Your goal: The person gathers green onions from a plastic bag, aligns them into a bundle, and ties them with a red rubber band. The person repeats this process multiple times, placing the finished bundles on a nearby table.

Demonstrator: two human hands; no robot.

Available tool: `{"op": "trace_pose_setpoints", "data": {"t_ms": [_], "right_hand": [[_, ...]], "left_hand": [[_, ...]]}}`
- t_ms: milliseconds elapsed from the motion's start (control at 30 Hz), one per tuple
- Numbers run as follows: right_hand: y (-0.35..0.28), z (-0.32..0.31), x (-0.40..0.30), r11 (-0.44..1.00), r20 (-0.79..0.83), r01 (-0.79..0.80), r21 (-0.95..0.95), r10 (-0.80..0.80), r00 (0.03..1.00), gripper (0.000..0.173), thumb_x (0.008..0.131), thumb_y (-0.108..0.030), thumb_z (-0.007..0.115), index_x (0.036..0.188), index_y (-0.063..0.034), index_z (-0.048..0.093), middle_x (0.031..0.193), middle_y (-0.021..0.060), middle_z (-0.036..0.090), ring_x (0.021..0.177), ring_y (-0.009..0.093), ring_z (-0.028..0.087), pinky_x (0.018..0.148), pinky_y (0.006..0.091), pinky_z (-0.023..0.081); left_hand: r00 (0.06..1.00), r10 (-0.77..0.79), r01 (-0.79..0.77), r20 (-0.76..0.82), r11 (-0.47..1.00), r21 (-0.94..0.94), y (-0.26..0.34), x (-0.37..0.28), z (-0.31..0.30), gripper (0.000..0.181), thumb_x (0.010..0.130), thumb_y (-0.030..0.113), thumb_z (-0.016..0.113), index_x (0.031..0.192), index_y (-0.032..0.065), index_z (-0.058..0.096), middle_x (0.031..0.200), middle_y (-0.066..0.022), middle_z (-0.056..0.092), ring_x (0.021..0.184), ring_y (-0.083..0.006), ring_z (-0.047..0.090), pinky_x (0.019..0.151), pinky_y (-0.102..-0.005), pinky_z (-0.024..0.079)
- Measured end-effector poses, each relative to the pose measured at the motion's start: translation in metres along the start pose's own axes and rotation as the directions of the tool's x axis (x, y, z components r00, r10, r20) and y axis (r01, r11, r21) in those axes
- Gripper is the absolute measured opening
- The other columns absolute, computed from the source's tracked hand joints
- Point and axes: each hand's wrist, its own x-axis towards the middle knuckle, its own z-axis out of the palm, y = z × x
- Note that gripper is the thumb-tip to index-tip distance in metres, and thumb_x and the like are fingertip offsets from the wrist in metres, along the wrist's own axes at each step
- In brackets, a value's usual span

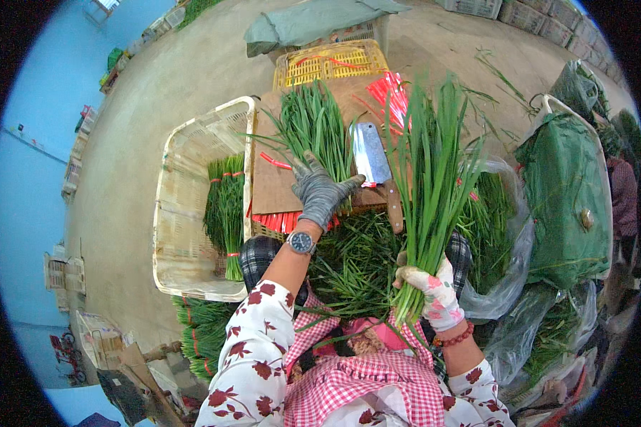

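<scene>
My left hand (320, 189), in a grey glove, rests with spread fingers on a bunch of garlic chives (312, 123) lying on a brown board (272, 187). My right hand (432, 293), in a white and pink glove, grips the pale stem ends of another bunch of green chives (432, 176), leaves pointing away from me. Between the two bunches a cleaver (371, 152) lies on the board, its wooden handle (393, 207) over the near edge. Red ties (390, 96) lie at the board's far right, more red ties (280, 221) at its near edge.
A white crate (163, 213) with tied chive bundles (229, 213) stands left. Loose greens (358, 261) lie below the board. At right are a clear plastic bag (513, 272) of chives and a crate with a green cover (566, 197). A yellow crate (328, 61) stands beyond the board.
</scene>
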Motion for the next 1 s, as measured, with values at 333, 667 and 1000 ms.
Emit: {"op": "trace_pose_setpoints", "data": {"t_ms": [333, 667, 1000], "right_hand": [[-0.026, 0.054, 0.071, 0.927, 0.07, 0.25, -0.279, -0.24, 0.968, 0.049, 0.068, 0.002, 0.074, 0.112, -0.0046, 0.055, 0.093, 0.0051, 0.063, 0.076, 0.015, 0.061, 0.068, 0.03, 0.053], [0.043, 0.103, 0.211, 0.44, -0.058, 0.025, -0.898, -0.174, 0.983, 0.101, 0.068, -0.038, 0.08, 0.138, 0.0072, 0.023, 0.124, 0.0268, 0.053, 0.112, 0.037, 0.056, 0.095, 0.0384, 0.045], [-0.001, 0.134, 0.218, 0.081, -0.042, -0.058, -0.995, 0.189, 0.981, 0.09, 0.08, -0.068, 0.053, 0.124, 0.0104, 0.041, 0.113, 0.0273, 0.059, 0.106, 0.036, 0.06, 0.089, 0.0377, 0.048]], "left_hand": [[0.941, 0.286, -0.332, -0.182, 0.671, -0.663, -0.078, 0.033, 0.039, 0.119, 0.054, 0.008, 0.083, 0.148, 0.0012, 0.01, 0.15, -0.0234, 0.019, 0.138, -0.0306, 0.025, 0.113, -0.0316, 0.021], [0.923, 0.311, -0.375, -0.226, 0.86, -0.346, -0.084, 0.035, 0.047, 0.121, 0.058, 0.026, 0.086, 0.147, -0.0025, 0.009, 0.15, -0.0249, 0.021, 0.139, -0.0352, 0.023, 0.114, -0.0355, 0.02], [0.74, 0.57, -0.11, 0.358, 0.628, -0.771, -0.096, 0.058, -0.027, 0.135, 0.053, 0.031, 0.087, 0.148, 0.0014, -0.002, 0.151, -0.0313, 0.003, 0.143, -0.0375, 0.007, 0.114, -0.0363, 0.017]]}}
